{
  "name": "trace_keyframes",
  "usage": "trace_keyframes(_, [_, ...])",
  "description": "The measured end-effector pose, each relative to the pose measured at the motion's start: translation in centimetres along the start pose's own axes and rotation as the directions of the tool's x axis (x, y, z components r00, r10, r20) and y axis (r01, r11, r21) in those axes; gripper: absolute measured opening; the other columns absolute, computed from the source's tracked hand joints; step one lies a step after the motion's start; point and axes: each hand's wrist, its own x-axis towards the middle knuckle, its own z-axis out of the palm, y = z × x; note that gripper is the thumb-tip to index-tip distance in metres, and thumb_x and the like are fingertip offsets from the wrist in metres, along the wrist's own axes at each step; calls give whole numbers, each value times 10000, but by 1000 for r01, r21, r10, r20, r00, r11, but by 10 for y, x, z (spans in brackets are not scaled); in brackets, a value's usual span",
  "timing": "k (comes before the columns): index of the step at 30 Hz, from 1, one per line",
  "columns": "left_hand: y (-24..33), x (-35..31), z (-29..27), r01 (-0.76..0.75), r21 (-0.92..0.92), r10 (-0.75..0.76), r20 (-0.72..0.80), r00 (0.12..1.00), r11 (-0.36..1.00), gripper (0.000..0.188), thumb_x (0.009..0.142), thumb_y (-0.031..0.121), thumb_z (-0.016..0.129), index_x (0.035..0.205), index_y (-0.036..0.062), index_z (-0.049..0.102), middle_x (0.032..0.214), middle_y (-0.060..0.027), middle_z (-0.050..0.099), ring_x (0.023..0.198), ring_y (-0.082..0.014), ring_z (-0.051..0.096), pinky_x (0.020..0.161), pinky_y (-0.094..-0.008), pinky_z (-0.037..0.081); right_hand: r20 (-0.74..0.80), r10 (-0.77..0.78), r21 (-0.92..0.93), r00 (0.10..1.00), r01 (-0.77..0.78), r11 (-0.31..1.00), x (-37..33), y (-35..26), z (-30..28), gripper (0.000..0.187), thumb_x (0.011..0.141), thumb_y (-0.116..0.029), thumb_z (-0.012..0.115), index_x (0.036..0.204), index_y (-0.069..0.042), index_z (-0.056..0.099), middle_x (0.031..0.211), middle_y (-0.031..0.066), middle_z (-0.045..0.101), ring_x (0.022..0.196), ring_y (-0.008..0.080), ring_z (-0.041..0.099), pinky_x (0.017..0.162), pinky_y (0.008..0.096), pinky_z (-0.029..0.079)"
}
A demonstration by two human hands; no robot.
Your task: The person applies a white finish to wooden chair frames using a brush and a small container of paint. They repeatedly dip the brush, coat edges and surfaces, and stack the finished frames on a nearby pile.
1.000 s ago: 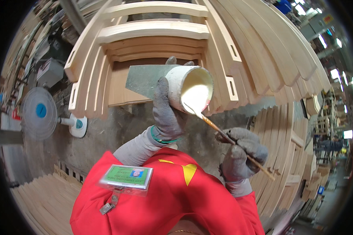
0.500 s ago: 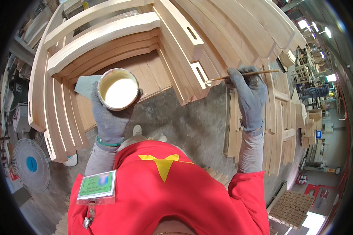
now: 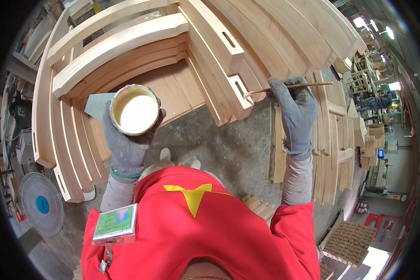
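In a grey glove, my left hand is wrapped round a round tub of cream-coloured liquid, probably glue. A flat grey-green piece sticks out beside the tub, partly hidden by the hand. My gloved right hand pinches a thin wooden-handled brush. Its pale tip meets the end of a wooden frame piece, at the edge of a long slot. That piece belongs to a stack of curved wooden frames with slotted ends and crossbars.
More slatted wooden frames lean at the right. A standing fan is at the lower left. Short wooden pieces lie low by my right side. Farther right are a stack of small blocks and a person in dark clothes.
The tub has shifted slightly left and down with my left hand. The brush tip stays at the slotted end, with only a slight move of my right hand.
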Motion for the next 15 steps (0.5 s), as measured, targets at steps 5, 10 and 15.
trace_keyframes(5, [0,3,-3,-29,77,28,12,1000,997,412,960,322,365,1255,38,416,1205,-208,492,1068,-345,530,914,-456,474,2,10,7,1000,-10,1000,7,1,6,137,821,-105,672,817,22,621,687,47,618,640,81,583,579,220,469])
trace_keyframes(10, [2,5,-8,4,87,-7,34,999,996,464,955,376,354,1271,41,409,1230,-204,481,1086,-343,515,932,-454,456,13,-28,-25,1000,28,999,15,3,10,143,820,-114,673,814,20,623,683,58,629,626,88,588,583,217,471])
trace_keyframes(15, [3,6,-10,146,-361,-130,67,989,921,486,955,394,338,1277,36,405,1235,-207,476,1082,-344,514,935,-449,453,1,-41,0,999,41,999,18,1,15,143,822,-117,670,815,19,627,680,58,631,632,91,597,579,218,477])
